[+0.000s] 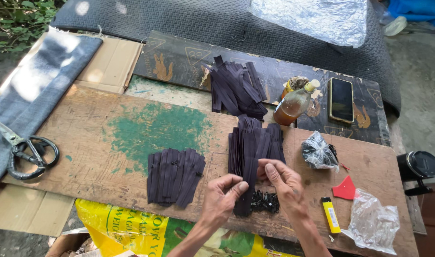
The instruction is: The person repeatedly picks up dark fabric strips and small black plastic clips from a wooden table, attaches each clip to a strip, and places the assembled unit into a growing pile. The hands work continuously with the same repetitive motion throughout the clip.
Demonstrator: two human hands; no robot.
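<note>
My left hand (221, 197) and my right hand (285, 183) meet over a dark zipper strip (246, 190) that lies lengthwise on the wooden board (94, 138). Both hands pinch the strip near its middle. The strip comes off a fanned pile of dark strips (255, 143) just beyond my fingers. A small heap of black zipper sliders (265, 202) sits under my right hand. A second flat pile of strips (174, 176) lies left of my left hand. A third, looser pile (236, 88) rests farther back.
Large scissors (25, 152) lie on grey cloth at left. An amber bottle (296, 104) and a phone (341, 100) sit at the back. A dark plastic bag (318, 152), red scrap (345, 189), yellow lighter (330, 215) and clear bag (372, 223) are at right.
</note>
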